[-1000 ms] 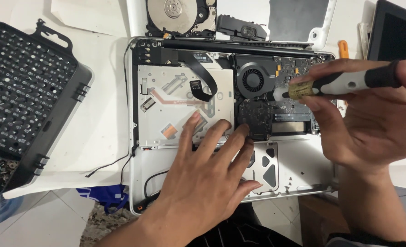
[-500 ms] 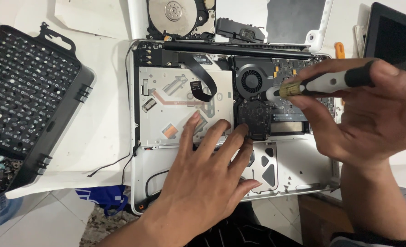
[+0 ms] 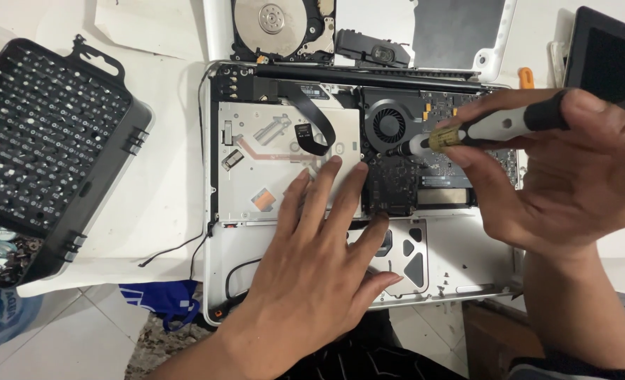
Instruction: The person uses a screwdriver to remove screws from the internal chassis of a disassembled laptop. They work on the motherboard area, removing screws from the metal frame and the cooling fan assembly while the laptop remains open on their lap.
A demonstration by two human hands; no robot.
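The opened laptop (image 3: 256, 176) lies in the middle of the frame, with its inner parts showing. Its lower edge reaches over the table edge near the bottom of the frame. White paper to its left gives some free room, up to the black bit case (image 3: 45, 148) at the upper left. One bare hard drive (image 3: 280, 28) lies just above the laptop, and one dark screen (image 3: 608, 60) stands at the upper right. One round fan (image 3: 388, 123) sits inside the laptop.

The left hand (image 3: 319, 267) lies flat and released on the laptop, fingers spread over the silver drive plate (image 3: 270, 148). The right hand (image 3: 573, 176) grasps one screwdriver (image 3: 481, 130), which lies almost level. Its tip points left and ends just beside the fan, above and right of the left fingertips.
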